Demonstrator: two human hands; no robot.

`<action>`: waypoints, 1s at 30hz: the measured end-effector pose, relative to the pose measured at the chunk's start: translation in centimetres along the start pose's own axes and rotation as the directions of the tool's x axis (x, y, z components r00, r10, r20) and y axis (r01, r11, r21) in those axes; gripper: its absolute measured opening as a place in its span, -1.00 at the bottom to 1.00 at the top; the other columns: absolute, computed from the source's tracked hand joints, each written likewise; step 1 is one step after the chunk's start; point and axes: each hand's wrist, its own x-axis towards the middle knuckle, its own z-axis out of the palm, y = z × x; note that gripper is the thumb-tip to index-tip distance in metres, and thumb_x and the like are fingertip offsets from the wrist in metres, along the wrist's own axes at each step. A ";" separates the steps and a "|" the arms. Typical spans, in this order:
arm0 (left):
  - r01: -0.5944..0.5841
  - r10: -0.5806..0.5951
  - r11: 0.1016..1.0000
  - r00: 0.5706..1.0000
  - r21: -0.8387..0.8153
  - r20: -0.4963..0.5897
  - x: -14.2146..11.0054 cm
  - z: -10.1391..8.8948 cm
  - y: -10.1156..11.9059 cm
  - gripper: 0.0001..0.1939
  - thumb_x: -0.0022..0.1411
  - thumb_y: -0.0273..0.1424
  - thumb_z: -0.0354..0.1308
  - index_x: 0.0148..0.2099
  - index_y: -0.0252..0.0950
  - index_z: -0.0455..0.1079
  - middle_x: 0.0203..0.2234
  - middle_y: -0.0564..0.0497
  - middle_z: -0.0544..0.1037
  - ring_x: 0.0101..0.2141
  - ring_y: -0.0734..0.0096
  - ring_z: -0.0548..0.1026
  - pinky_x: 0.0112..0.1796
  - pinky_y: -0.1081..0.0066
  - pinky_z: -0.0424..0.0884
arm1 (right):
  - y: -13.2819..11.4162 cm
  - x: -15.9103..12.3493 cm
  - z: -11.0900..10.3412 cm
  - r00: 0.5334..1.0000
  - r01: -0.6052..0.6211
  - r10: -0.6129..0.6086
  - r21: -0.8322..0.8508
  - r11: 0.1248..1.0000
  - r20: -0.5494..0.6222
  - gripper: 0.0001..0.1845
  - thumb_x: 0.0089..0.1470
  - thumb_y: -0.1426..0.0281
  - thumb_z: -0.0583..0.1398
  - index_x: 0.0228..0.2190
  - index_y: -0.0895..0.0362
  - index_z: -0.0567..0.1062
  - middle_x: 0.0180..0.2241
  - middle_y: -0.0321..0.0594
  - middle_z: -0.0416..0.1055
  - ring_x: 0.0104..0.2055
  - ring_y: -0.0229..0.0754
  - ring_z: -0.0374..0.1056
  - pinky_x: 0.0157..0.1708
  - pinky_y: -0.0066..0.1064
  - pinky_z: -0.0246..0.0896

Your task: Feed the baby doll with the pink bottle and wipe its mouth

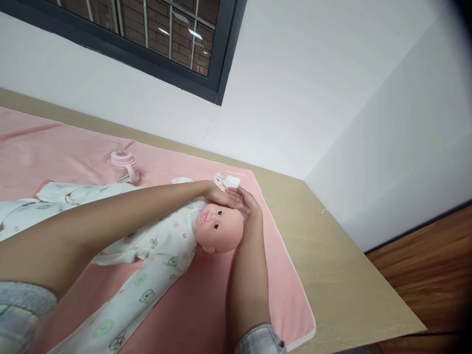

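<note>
A baby doll [220, 231] lies on its back on a pink mat [206, 295], dressed in a white printed outfit [147, 285]. My left hand [223, 195] reaches across the doll's body and lies along the far side of its head, fingers stretched out. Around the crown comes my right hand [251, 200], its fingers extended and meeting the left fingertips. Both hands are against or very close to the head; exact contact is partly hidden. Just beyond the fingers is a small white and clear item [230, 182], its kind unclear.
A pink-lidded baby bottle [123, 164] with handles stands on the mat beyond the doll's body. The mat covers part of a wooden tabletop [324, 275], which meets a white wall [265, 123]. A dark-framed window [217, 73] is above. Wood panelling [435, 265] shows at right.
</note>
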 end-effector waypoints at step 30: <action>0.239 -0.055 0.957 0.712 0.167 -0.700 -9.0 -3.1 -1.1 -0.39 0.36 0.04 -0.20 -0.19 -0.30 0.52 -0.24 -0.07 0.61 -0.23 0.11 0.54 -0.24 0.33 0.33 | -0.8 -0.4 -0.8 0.960 0.281 -0.280 0.046 0.959 -0.019 -0.83 0.14 0.33 0.21 -0.33 0.15 0.58 -0.17 -0.15 0.56 -0.06 -0.19 0.47 0.05 -0.32 0.36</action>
